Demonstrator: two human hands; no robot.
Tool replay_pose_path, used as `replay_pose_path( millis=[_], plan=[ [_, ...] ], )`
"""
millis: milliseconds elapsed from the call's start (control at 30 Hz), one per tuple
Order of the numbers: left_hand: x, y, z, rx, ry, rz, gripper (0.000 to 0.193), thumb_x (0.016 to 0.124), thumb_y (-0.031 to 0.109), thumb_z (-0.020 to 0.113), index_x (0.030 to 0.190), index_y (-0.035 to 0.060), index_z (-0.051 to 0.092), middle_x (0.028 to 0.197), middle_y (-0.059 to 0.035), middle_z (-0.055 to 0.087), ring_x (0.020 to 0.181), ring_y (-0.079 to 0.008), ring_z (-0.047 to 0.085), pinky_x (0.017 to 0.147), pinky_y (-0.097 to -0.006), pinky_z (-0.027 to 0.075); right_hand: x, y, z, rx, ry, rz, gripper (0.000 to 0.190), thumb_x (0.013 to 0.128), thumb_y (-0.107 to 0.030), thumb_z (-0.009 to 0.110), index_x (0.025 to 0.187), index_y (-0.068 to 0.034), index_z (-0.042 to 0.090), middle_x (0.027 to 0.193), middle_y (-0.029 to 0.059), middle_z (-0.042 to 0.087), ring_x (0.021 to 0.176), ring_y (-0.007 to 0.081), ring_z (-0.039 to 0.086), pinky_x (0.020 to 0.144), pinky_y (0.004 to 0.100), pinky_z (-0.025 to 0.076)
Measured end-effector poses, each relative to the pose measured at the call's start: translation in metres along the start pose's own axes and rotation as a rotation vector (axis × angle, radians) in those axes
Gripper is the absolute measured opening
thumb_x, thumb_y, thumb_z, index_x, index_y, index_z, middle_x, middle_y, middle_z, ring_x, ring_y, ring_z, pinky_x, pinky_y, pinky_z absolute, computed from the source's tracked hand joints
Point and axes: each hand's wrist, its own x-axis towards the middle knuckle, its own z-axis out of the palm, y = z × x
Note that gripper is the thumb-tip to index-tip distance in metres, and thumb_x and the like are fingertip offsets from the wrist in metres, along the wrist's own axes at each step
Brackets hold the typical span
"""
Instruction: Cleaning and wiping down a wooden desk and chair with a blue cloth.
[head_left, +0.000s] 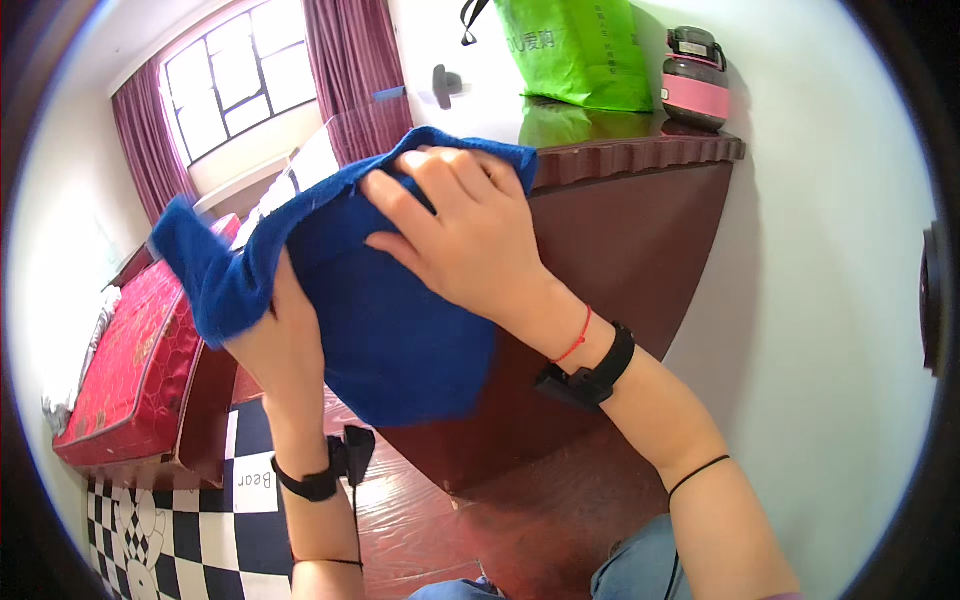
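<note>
A blue cloth (405, 322) hangs in the air before me, in front of the dark red wooden cabinet. My left hand (281, 330) is at its left side, with a fold of the cloth draped over the fingers, which are hidden. My right hand (465, 232) lies on the cloth's upper part, fingers bent over the top edge. Part of the cloth hangs down below and between the hands. Both wrists wear black straps, and a thin red cord circles the right one.
The cabinet top (645, 142) bears a green bag (585, 60) and a dark bottle with a pink band (696, 94). A bed with a red mattress (127, 360) stands at the left, near a black-and-white checkered mat (202, 540). A pale wall (825, 300) rises at the right.
</note>
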Motion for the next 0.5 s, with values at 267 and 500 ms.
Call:
replay_pose_path(
  millis=[267,500],
  plan=[
    [-0.09,0.014,0.033,0.095,-0.06,0.005,0.026,0.095,0.018,0.06,0.106,-0.0036,0.068,0.108,-0.0229,0.067,0.097,-0.0355,0.063,0.094,-0.045,0.043,-0.052,0.021,-0.015,0.114,-0.121,0.003,0.042,0.082,-0.025,0.066,0.121,-0.011,0.062,0.141,0.0102,0.05,0.137,0.026,0.042,0.102,0.0387,0.04],
    [-0.116,0.054,0.041,0.276,-0.412,-0.018,0.063,0.08,0.039,0.075,0.123,-0.0038,0.058,0.126,-0.029,0.056,0.123,-0.0466,0.047,0.111,-0.053,0.026,-0.12,0.053,-0.039,-0.081,-0.292,0.05,0.04,0.08,-0.038,0.067,0.11,-0.012,0.063,0.136,0.01,0.053,0.134,0.0251,0.045,0.095,0.041,0.04]
  ],
)
